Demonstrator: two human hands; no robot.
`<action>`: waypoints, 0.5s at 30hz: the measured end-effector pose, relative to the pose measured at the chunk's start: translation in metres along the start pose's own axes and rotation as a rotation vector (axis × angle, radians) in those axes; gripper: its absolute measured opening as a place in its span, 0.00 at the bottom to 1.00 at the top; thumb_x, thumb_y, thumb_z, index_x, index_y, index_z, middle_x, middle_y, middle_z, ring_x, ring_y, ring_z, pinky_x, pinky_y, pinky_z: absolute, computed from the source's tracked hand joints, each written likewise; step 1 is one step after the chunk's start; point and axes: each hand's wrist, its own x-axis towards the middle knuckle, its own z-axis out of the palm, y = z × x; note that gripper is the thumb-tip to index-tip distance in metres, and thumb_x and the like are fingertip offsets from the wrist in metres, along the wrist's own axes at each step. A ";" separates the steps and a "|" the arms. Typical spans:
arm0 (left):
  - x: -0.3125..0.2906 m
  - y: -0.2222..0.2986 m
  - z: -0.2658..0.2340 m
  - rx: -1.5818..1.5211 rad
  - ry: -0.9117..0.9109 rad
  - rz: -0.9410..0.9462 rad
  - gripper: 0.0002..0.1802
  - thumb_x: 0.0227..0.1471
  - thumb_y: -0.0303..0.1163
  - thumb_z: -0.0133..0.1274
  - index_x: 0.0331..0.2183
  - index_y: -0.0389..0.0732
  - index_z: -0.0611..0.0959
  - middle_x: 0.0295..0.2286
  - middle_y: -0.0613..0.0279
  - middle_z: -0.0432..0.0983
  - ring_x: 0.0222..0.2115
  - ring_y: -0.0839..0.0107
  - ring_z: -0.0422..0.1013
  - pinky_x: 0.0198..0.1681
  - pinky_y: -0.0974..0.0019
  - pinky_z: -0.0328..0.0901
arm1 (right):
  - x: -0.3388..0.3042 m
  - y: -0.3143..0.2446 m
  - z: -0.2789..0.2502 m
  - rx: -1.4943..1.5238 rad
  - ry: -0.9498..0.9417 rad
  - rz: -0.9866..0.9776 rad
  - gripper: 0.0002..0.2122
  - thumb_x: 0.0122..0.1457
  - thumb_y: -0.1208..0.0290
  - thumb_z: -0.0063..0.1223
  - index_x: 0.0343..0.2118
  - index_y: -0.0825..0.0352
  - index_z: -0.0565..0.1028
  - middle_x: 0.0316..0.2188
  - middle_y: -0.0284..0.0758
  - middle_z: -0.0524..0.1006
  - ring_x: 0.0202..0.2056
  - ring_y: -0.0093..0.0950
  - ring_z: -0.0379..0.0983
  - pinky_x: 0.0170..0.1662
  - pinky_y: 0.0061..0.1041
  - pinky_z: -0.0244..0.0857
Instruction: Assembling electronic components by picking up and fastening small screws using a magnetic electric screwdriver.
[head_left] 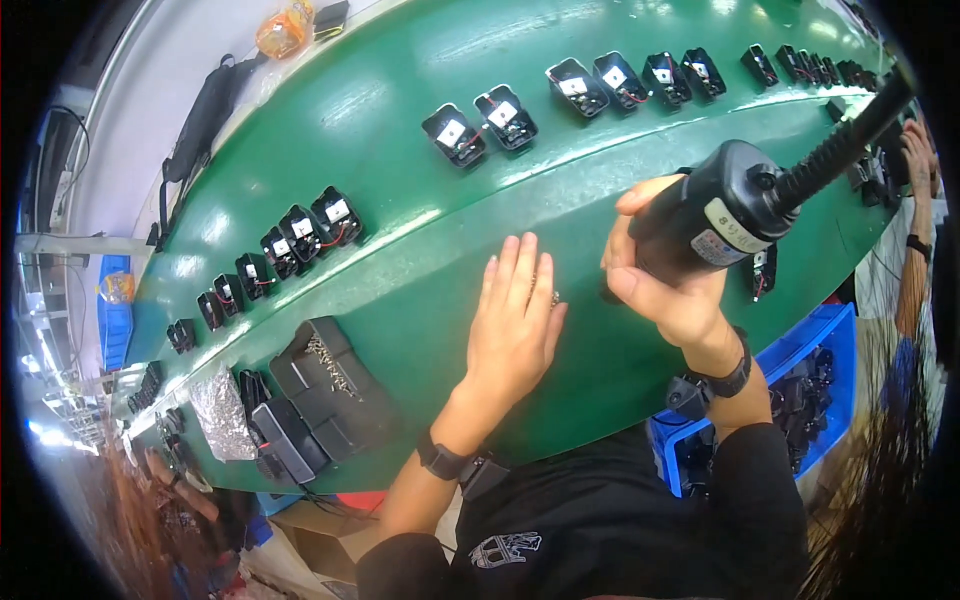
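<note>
Right of centre in the frame, the right hand [665, 290] is wrapped around a black power screwdriver [715, 195], its tip hidden. At centre, the left hand [513, 325] lies palm-down over the green workbench [430, 270], fingers straight, gripping nothing visible. Screws [328, 362] sit lower left. The step in hand looks like positioning the driver; that calls for a steady hold, left fingers clear.

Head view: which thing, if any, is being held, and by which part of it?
The right hand holds a black corded tool around its thick cylindrical body. Whether the left hand pinches something small cannot be told.
</note>
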 end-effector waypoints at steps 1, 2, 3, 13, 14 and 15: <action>-0.001 -0.003 -0.002 -0.030 0.019 -0.018 0.29 0.49 0.29 0.57 0.53 0.31 0.71 0.57 0.40 0.60 0.59 0.43 0.57 0.60 0.43 0.55 | 0.000 0.001 0.005 -0.037 0.018 0.046 0.24 0.47 0.82 0.59 0.48 0.70 0.64 0.24 0.32 0.69 0.24 0.22 0.67 0.33 0.21 0.63; -0.004 -0.007 -0.004 -0.016 0.058 0.007 0.28 0.46 0.28 0.59 0.51 0.33 0.74 0.56 0.40 0.62 0.58 0.43 0.60 0.59 0.43 0.56 | -0.001 0.003 0.005 -0.036 -0.014 0.073 0.24 0.47 0.80 0.62 0.48 0.69 0.65 0.27 0.31 0.70 0.27 0.21 0.67 0.33 0.20 0.62; -0.003 -0.004 0.001 -0.027 0.111 0.036 0.26 0.45 0.28 0.60 0.48 0.34 0.75 0.54 0.40 0.65 0.57 0.44 0.61 0.59 0.44 0.57 | -0.005 0.001 -0.002 -0.118 0.040 0.102 0.25 0.47 0.77 0.65 0.47 0.68 0.66 0.31 0.29 0.69 0.31 0.19 0.67 0.34 0.19 0.63; -0.013 -0.006 0.035 -0.196 0.367 0.075 0.12 0.43 0.30 0.55 0.29 0.31 0.81 0.48 0.37 0.69 0.55 0.40 0.62 0.61 0.41 0.55 | -0.022 0.035 -0.068 -0.159 -0.017 -0.018 0.25 0.55 0.75 0.52 0.55 0.73 0.60 0.32 0.32 0.66 0.32 0.23 0.60 0.39 0.25 0.57; -0.010 -0.004 0.043 -0.218 0.417 0.090 0.12 0.41 0.30 0.55 0.28 0.31 0.81 0.48 0.37 0.70 0.55 0.40 0.62 0.61 0.41 0.54 | -0.024 0.034 -0.074 -0.120 -0.057 -0.023 0.25 0.55 0.75 0.52 0.55 0.73 0.60 0.32 0.32 0.66 0.32 0.23 0.60 0.39 0.25 0.57; -0.009 -0.003 0.046 -0.269 0.413 0.109 0.11 0.40 0.30 0.55 0.26 0.31 0.81 0.48 0.37 0.70 0.55 0.41 0.62 0.62 0.41 0.53 | -0.026 0.036 -0.081 -0.099 -0.083 -0.008 0.24 0.55 0.75 0.52 0.55 0.73 0.60 0.32 0.32 0.66 0.32 0.23 0.60 0.39 0.24 0.57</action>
